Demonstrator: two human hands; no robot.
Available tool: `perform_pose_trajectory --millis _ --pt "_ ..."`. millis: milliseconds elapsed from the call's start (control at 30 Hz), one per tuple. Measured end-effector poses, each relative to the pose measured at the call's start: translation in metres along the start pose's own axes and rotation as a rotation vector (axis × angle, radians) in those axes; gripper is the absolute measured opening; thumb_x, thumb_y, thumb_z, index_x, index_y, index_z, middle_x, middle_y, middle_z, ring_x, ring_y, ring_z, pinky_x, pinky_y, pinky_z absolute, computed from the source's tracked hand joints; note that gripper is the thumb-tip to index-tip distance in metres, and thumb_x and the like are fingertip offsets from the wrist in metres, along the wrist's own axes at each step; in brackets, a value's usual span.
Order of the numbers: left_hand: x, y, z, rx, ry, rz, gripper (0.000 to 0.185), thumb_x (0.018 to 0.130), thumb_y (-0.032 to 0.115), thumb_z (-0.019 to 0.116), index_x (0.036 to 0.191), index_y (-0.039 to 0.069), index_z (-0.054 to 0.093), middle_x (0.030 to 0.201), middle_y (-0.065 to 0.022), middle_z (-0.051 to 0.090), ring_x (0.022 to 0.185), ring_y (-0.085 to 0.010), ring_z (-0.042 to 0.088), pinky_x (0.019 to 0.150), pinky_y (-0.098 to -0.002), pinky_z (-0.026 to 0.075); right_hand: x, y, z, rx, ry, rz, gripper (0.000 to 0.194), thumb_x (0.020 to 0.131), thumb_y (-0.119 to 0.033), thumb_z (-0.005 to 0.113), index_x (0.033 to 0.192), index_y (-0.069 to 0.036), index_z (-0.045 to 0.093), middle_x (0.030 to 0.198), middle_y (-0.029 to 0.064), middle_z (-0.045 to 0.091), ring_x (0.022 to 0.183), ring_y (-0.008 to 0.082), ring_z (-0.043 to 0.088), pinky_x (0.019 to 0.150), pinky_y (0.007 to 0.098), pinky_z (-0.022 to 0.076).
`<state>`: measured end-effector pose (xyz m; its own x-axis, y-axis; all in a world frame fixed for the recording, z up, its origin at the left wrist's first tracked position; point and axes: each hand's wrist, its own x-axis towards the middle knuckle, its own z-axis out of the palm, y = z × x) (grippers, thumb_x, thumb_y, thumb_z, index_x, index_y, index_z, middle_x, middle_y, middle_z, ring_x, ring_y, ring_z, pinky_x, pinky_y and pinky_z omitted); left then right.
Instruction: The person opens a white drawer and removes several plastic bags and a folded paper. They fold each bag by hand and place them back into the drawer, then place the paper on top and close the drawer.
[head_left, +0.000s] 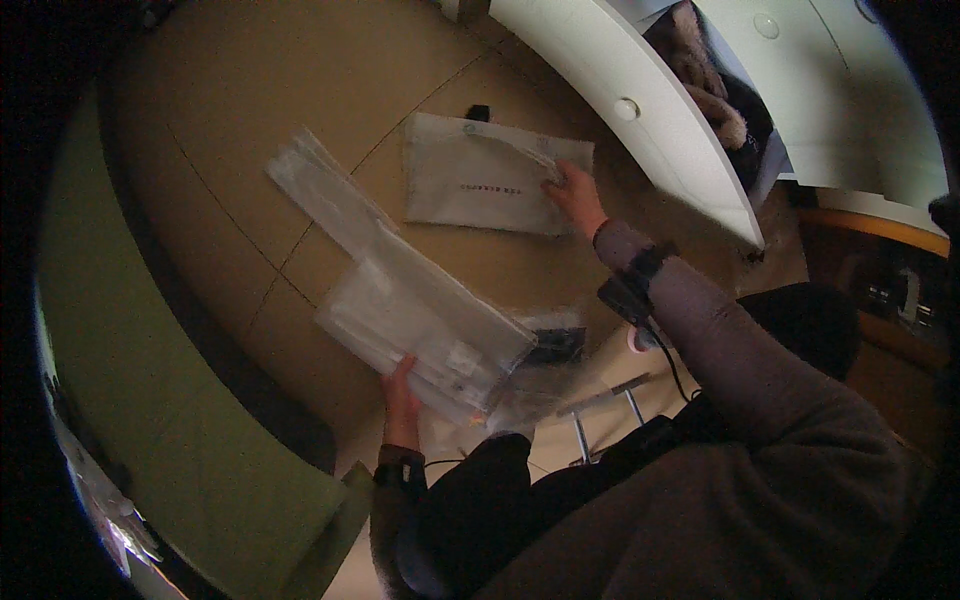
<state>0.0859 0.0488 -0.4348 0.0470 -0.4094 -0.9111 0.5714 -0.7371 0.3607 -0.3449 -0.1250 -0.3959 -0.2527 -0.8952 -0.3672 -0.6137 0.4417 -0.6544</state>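
My left hand (403, 401) grips the lower edge of several flat, clear plastic bags (420, 307), held in a loose, overlapping bundle. One long folded bag sticks out of it to the upper left. The fingers of my right hand (579, 196) pinch the upper right edge of a pale, translucent zip pouch (480, 202). That pouch bears a line of small writing and has a round slider near its top edge. It looks flat; whether it rests on the floor I cannot tell. A dark item (555, 345) shows beside the bundle's right end, partly behind blurred clear plastic.
A white drawer (627, 109) with a round knob stands pulled out at upper right, with fluffy brown and dark fabric (709, 82) behind its front. Green cloth (165, 375) covers a raised surface at left. Tiled floor (247, 112) lies between. Metal legs (581, 436) stand near my lap.
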Motion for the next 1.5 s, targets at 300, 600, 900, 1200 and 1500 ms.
perform_pose_trajectory --millis 300,600,900,1200,1500 --pt "-0.015 0.02 -0.034 0.067 0.214 0.018 0.048 0.078 0.004 0.07 0.122 0.001 0.051 0.113 -0.0097 0.057 0.103 -0.0282 0.057 0.089 -0.0435 0.047 -0.111 -0.045 0.04 -0.375 -0.239 -0.883 0.057 0.077 0.001 0.058 0.13 -0.019 0.051 0.126 0.013 0.051 0.116 0.0319 0.049 0.094 0.0382 0.0453" --pt "-0.019 0.02 -0.032 -0.008 0.137 0.121 0.05 0.076 0.002 0.071 0.122 0.002 0.051 0.113 -0.0095 0.057 0.105 -0.026 0.055 0.089 -0.043 0.046 -0.13 -0.037 0.077 -0.46 -0.374 -0.907 0.068 0.074 -0.005 0.063 0.137 -0.018 0.042 0.137 0.0171 0.042 0.126 0.0372 0.04 0.106 0.0481 0.0306" --pt "-0.014 0.02 -0.036 -0.063 0.044 0.118 0.052 0.076 0.001 0.069 0.124 0.003 0.05 0.115 -0.0096 0.057 0.106 -0.0266 0.055 0.092 -0.0417 0.045 -0.075 -0.036 0.043 0.783 -0.483 0.226 0.046 0.089 -0.022 0.065 0.129 -0.007 0.048 0.116 0.0044 0.059 0.1 0.0193 0.058 0.082 0.0357 0.0517" --pt "-0.015 0.021 -0.033 -0.006 0.107 0.104 0.053 0.076 0.005 0.071 0.125 0.002 0.049 0.118 -0.0091 0.056 0.108 -0.0263 0.055 0.094 -0.0408 0.045 -0.056 -0.018 0.043 0.913 -0.426 0.213 0.055 0.084 -0.026 0.07 0.129 -0.005 0.047 0.114 0.0081 0.06 0.098 0.0199 0.06 0.078 0.0382 0.0534" --pt "-0.016 0.019 -0.036 0.005 0.059 0.144 0.05 0.075 0.009 0.072 0.121 0.002 0.053 0.11 -0.0086 0.058 0.101 -0.0257 0.056 0.088 -0.0397 0.046 -0.018 -0.084 0.006 -0.082 0.429 -0.503 0.047 0.085 -0.02 0.066 0.125 -0.001 0.051 0.12 0.0145 0.058 0.107 0.0255 0.056 0.094 0.0357 0.0428"
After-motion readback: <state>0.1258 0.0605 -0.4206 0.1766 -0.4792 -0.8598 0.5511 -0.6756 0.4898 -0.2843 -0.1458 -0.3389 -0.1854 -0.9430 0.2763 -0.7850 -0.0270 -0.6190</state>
